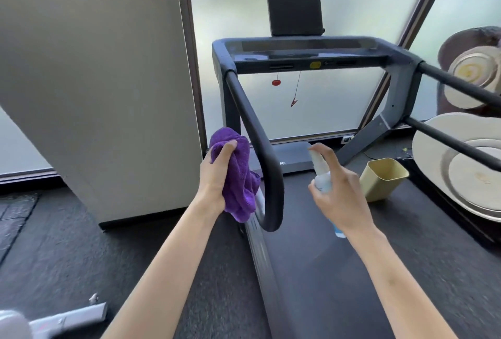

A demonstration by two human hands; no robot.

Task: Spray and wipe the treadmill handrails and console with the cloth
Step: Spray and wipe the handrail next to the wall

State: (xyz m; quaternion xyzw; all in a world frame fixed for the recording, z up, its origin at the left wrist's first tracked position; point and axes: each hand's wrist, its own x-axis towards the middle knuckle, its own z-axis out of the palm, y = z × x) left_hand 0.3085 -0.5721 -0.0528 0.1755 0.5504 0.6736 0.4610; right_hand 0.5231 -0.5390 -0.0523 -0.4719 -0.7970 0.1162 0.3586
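**Spraying the left handrail: aim first, then wipe**

So the big dark grey treadmill point(311, 230) is filling most of the view, with its wide flat console bar point(306, 50) sitting far across the top and a black padded tablet holder point(295, 15) standing above it. The black curved foam-covered left handrail point(260, 149) is running from the console down towards the near side, right between both hands. The matching right handrail point(458, 82) is going off to the right edge.

Left hand point(217, 173) is gripping a bunched purple microfibre cloth point(240, 176), fingers wrapped round it, just left of the rail and looking like it's nearly touching it. Right hand point(341, 189) is holding a small clear spray bottle with a white nozzle point(321, 176) just right of the rail, forefinger lying over the pump top, other fingers loosely spread.

My take: this is the spray step. The nozzle is pointing roughly at the rail, so I'd be keeping it close and level, giving short pumps, and following with the cloth while it's wet. Watch for overspray drifting onto the belt; slippery belt is no fun. A yellowish plastic cup point(382, 178) is sitting on the belt to the right too.
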